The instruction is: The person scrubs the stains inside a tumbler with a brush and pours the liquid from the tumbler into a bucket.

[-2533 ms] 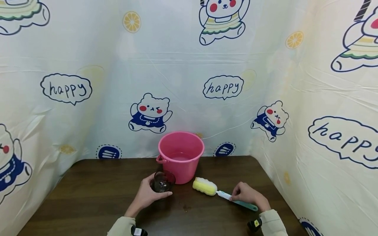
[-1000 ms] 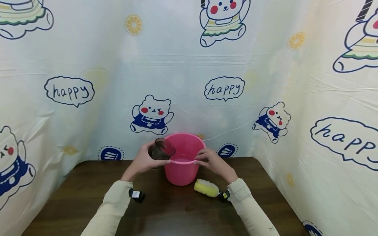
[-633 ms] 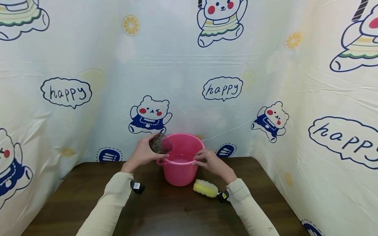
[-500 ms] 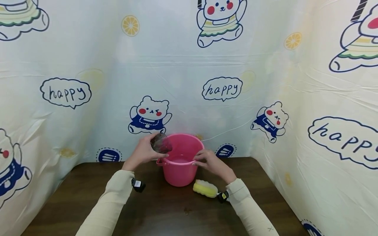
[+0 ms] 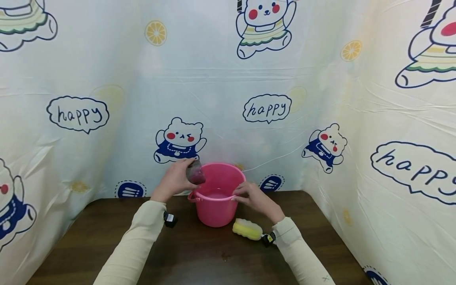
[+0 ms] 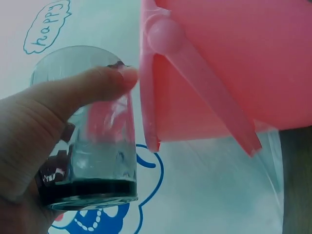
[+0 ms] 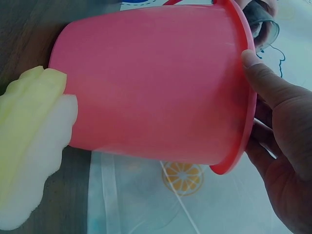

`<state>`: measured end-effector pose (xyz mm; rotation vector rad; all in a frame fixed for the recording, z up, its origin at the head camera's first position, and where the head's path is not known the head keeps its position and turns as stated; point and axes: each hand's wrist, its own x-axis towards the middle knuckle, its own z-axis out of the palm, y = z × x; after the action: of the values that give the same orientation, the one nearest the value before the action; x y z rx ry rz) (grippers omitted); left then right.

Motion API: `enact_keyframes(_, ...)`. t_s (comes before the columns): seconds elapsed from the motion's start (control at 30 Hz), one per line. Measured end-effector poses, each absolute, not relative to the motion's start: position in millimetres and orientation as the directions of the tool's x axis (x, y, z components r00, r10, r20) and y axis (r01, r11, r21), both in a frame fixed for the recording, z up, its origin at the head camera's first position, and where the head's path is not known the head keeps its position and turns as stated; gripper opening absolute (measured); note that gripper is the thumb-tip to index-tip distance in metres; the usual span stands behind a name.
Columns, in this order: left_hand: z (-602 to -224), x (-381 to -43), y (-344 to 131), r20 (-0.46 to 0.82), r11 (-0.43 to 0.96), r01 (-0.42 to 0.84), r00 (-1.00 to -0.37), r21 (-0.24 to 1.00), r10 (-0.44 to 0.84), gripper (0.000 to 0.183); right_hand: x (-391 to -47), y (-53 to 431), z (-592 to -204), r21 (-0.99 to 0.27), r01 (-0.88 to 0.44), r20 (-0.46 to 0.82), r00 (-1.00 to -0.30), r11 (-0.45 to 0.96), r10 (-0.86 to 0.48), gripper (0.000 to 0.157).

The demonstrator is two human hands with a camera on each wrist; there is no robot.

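Observation:
My left hand [image 5: 175, 179] grips a dark tinted drinking glass [image 5: 195, 173], tipped with its mouth toward the pink bucket [image 5: 215, 213] at the left side of the rim. In the left wrist view the glass [image 6: 100, 163] looks see-through, with a thick base, and my thumb crosses its side. With thumb and fingers my right hand [image 5: 255, 198] pinches the front right rim of the bucket, thumb outside. A sponge bottle brush [image 5: 247, 229], yellow and white, lies on the table below my right wrist, which hides its handle.
The bucket's handle [image 6: 209, 92] hangs down at its left side. A dark wood table [image 5: 199, 257] carries a small wet-looking spot [image 5: 226, 257] in front. A printed curtain [image 5: 221, 79] closes off the back and both sides.
My left hand has lifted the glass from in front of the bucket to its rim and tipped it further. My right hand has left the brush handle and taken the bucket's rim.

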<state>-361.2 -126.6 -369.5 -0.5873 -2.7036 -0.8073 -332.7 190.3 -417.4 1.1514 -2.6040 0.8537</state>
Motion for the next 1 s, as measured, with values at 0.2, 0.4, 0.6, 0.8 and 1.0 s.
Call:
enact_keyframes(0.2, -370, -364, -121, 0.39, 0.824, 0.464, -0.86, 0.326, 0.33, 0.099, -332, 191, -419, -0.451, -0.702, 0.351, -0.707, 0.551, -0.614, 0.014)
enact_keyframes(0.4, -368, -366, -118, 0.411, 0.838, 0.478, -0.841, 0.262, 0.351, 0.098, -331, 190, -419, -0.48, -0.677, 0.33, -0.729, 0.558, -0.6, 0.014)
enact_keyframes(0.6, -367, -367, -116, 0.449, 0.83, 0.521, -0.801, 0.199, 0.395, 0.097, -330, 191, -422, -0.489, -0.679, 0.348, -0.727, 0.548, -0.592, 0.013)
enact_keyframes(0.8, -364, -368, -114, 0.523, 0.823, 0.557, -0.738, 0.114, 0.427, 0.094, -331, 192, -422, -0.471, -0.688, 0.361, -0.722, 0.553, -0.59, 0.013)
enact_keyframes(1.0, -360, -368, -112, 0.572, 0.802, 0.596, -0.671, 0.038, 0.472, 0.088, -332, 191, -423, -0.485, -0.68, 0.354, -0.728, 0.55, -0.587, 0.013)
